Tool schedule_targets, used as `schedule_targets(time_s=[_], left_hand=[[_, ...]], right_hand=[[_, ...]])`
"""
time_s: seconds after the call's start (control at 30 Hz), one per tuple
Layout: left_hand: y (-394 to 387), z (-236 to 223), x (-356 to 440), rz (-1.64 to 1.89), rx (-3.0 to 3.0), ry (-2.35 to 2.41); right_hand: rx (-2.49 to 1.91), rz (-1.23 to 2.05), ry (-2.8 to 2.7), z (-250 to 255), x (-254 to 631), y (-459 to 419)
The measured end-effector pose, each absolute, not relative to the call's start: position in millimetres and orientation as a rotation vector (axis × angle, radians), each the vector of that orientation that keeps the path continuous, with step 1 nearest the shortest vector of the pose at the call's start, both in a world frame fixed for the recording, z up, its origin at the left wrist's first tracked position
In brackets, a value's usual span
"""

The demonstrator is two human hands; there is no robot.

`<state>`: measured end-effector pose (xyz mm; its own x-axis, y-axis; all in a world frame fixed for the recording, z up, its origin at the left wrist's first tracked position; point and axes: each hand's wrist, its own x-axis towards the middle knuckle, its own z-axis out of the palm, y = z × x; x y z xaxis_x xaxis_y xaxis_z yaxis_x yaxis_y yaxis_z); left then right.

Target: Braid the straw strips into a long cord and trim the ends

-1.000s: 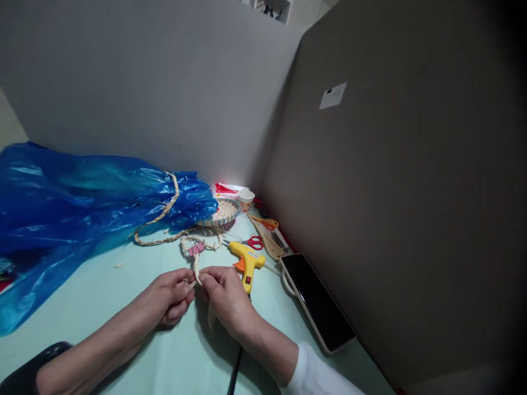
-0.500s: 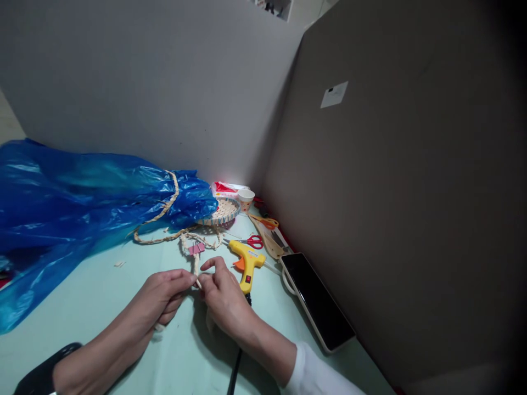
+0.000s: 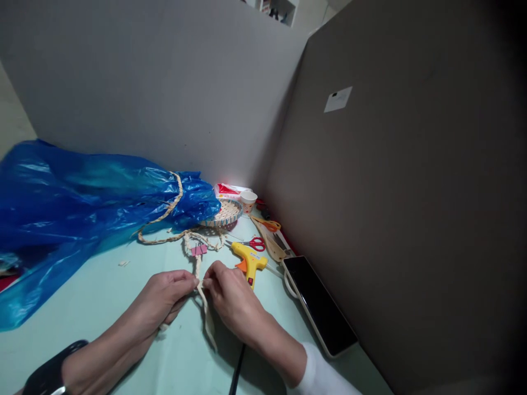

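A pale plaited cord (image 3: 198,267) runs toward me from a pink binder clip (image 3: 199,250) on the table. My left hand (image 3: 162,296) pinches the near end of the plait between thumb and fingers, and another pale strand tip pokes out below that palm. Close on the right, my right hand (image 3: 233,299) is closed in a pinch at the same spot, on a strand mostly covered by its fingers. Between both hands a loose flat strand (image 3: 209,323) hangs down toward me.
A yellow glue gun (image 3: 249,258) lies just beyond my right hand, with red scissors (image 3: 257,243) behind. Right of it rests a phone (image 3: 319,307) beside the partition. Farther back are a woven basket (image 3: 224,220), a paper cup (image 3: 248,201) and a blue plastic bag (image 3: 102,192).
My right hand's raised index finger has folded into a pinch beside the plait. A loose strand now hangs in plain sight between the hands. The view has shifted slightly.
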<state>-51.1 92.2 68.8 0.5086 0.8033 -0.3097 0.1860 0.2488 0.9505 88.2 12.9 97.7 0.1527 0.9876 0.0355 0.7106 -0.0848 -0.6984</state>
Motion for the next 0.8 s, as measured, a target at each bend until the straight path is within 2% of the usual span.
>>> schedule_targets(time_s=[0.17,0.4,0.7,0.8], left_hand=[[94.8,66.6,-52.2,0.507,1.301,0.976],[93.4,68.6,-54.4,0.505,1.269,0.945],[89.3,72.9,-56.1,0.522,1.185,0.894],[93.2,67.3,-58.3,0.509,1.170,0.883]], right_hand=[[-1.783,0.446,-1.662,91.9,87.4,13.6],[-1.850,0.565,-1.610,99.7,89.5,8.7],[-1.740,0.424,-1.480,104.1,92.1,10.0],[-1.678,0.474,-1.377,105.8,91.4,7.1]])
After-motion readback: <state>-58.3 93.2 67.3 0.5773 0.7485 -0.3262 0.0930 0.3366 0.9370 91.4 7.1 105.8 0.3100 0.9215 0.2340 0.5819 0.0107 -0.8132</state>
